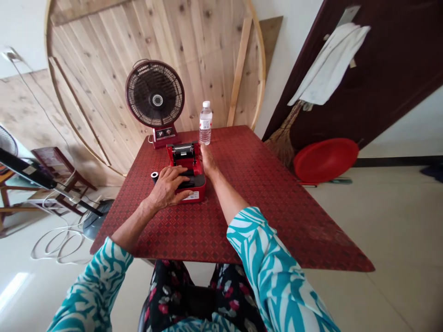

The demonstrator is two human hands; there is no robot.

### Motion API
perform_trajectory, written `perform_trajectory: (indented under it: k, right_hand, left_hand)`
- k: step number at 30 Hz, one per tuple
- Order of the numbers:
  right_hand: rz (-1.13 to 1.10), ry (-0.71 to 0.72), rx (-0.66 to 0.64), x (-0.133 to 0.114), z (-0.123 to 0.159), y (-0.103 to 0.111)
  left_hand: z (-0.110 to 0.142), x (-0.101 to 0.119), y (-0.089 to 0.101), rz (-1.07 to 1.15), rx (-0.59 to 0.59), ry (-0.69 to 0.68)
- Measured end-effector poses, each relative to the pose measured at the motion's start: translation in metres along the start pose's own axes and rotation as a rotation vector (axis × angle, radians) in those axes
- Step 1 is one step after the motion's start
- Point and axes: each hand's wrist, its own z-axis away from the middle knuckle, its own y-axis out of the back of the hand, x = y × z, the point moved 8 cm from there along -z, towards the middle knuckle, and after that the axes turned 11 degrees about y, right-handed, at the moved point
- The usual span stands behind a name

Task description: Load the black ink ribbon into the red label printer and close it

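Observation:
A compact red thermal printer sits on the red patterned table, its top open to show a black-and-silver roller section. My left hand lies over the printer's black front part with the fingers spread. My right hand reaches the printer's right side by the raised red part, its fingertips partly hidden behind that edge. Just left of the printer stands a small black roll with a white core, close to my left fingers. Both of my forearms extend from teal-and-white patterned sleeves.
A dark red desk fan and a water bottle stand at the table's far end. A large round wooden board leans behind them. A broom and a red basin are on the floor at right; cables lie at left.

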Motion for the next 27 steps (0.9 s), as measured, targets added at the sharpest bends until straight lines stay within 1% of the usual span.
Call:
perform_trajectory:
  k: [2, 4, 8, 10, 13, 15, 18, 23, 27]
  right_hand:
    - [-0.031, -0.101, -0.027, 0.003, 0.011, 0.0]
    - [-0.05, -0.135, -0.002, 0.002, 0.028, 0.006]
    - [0.039, -0.033, 0.008, -0.011, 0.055, 0.019]
    - [0.099, 0.024, -0.005, -0.018, 0.061, 0.021]
    - [0.177, 0.107, -0.028, -0.027, 0.061, 0.021]
    - [0.221, 0.165, -0.038, -0.033, 0.06, 0.021]
    - [0.268, 0.226, -0.041, -0.037, 0.061, 0.022]
    - [0.318, 0.29, -0.104, -0.039, 0.066, 0.02]
    - [0.345, 0.273, -0.097, -0.035, 0.07, 0.02]
  left_hand:
    - [0.003, 0.001, 0.003, -0.047, 0.07, 0.007]
    - [0.006, 0.001, 0.004, -0.086, 0.126, 0.022]
    - [0.015, 0.0, 0.002, -0.1, 0.221, 0.023]
    - [0.018, -0.005, 0.0, -0.088, 0.275, 0.031]
    - [0.021, -0.018, -0.002, -0.059, 0.323, 0.089]
    - [0.021, -0.029, -0.005, -0.043, 0.315, 0.144]
    - [0.021, -0.039, -0.011, -0.032, 0.264, 0.199]
    - [0.021, -0.044, -0.01, -0.034, 0.231, 0.268]
    - [0.019, -0.043, -0.006, -0.033, 0.232, 0.286]
